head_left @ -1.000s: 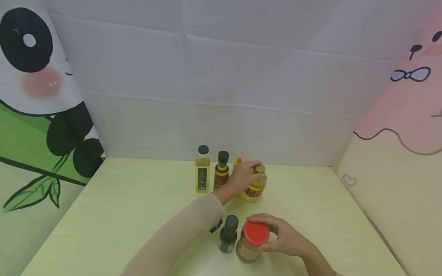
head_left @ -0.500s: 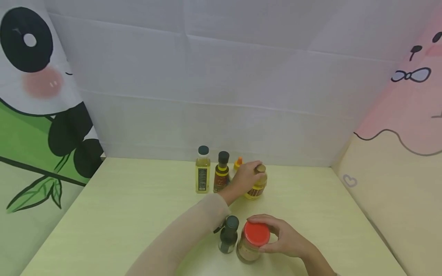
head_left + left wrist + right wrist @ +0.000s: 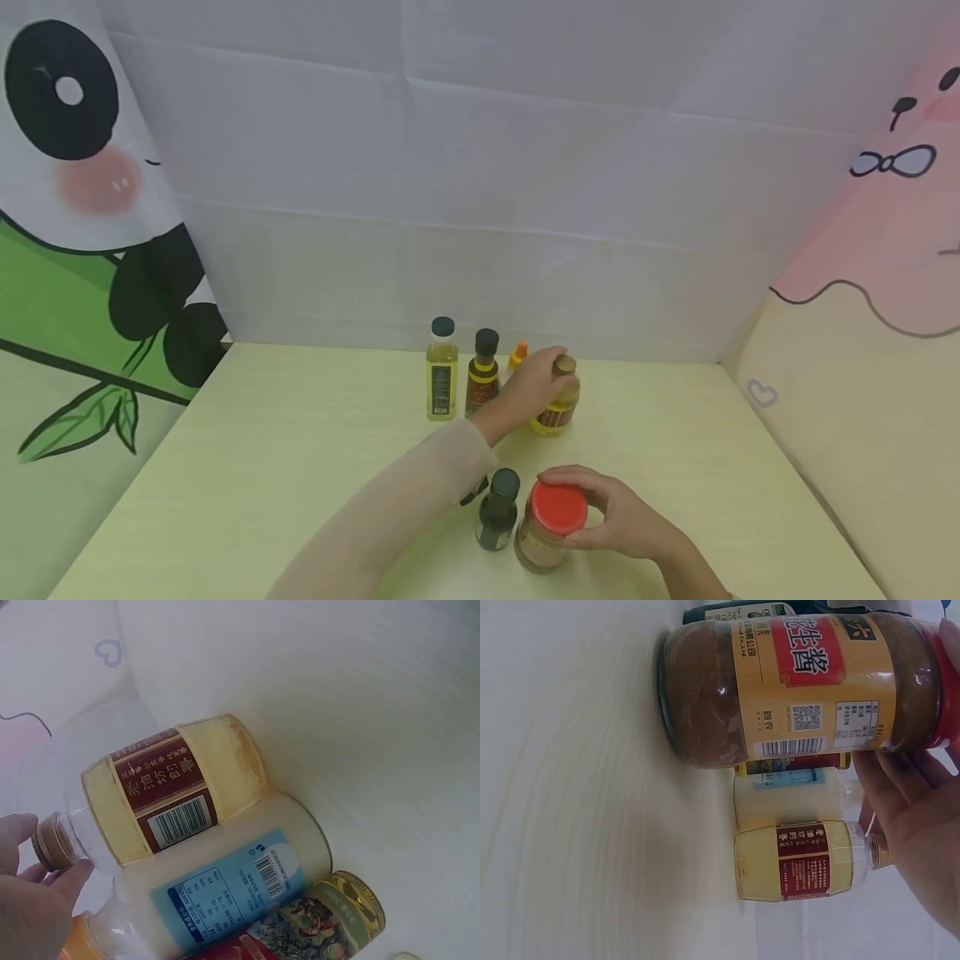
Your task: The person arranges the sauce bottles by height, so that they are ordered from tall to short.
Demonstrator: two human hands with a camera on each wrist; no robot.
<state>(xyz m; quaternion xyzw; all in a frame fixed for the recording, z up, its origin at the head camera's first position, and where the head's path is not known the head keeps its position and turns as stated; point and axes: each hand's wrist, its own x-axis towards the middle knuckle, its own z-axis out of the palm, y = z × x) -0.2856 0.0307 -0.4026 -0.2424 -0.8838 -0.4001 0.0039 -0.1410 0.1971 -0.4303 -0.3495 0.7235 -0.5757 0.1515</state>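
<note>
At the back of the table, my left hand (image 3: 532, 386) pinches the brown cap (image 3: 54, 841) of a squat oil bottle (image 3: 169, 787) with a dark red label. That bottle stands upright against a white bottle (image 3: 232, 889) with a blue label and an orange cap. Nearer to me, my right hand (image 3: 618, 515) grips the red lid of a peanut butter jar (image 3: 795, 686), thumb and fingers on opposite sides. The jar stands on the table. Just left of it is a small dark bottle (image 3: 497, 512) with a dark green cap.
A tall clear bottle of yellow oil (image 3: 442, 375) and a brown bottle with a black cap (image 3: 482, 375) stand at the back, left of my left hand. A white cloth (image 3: 480, 167) hangs behind the pale table (image 3: 262, 467). Printed panels flank both sides.
My left hand and the oil bottle have shifted very slightly, showing more of the orange-and-yellow cap behind. My right hand and the peanut butter jar have stayed in place.
</note>
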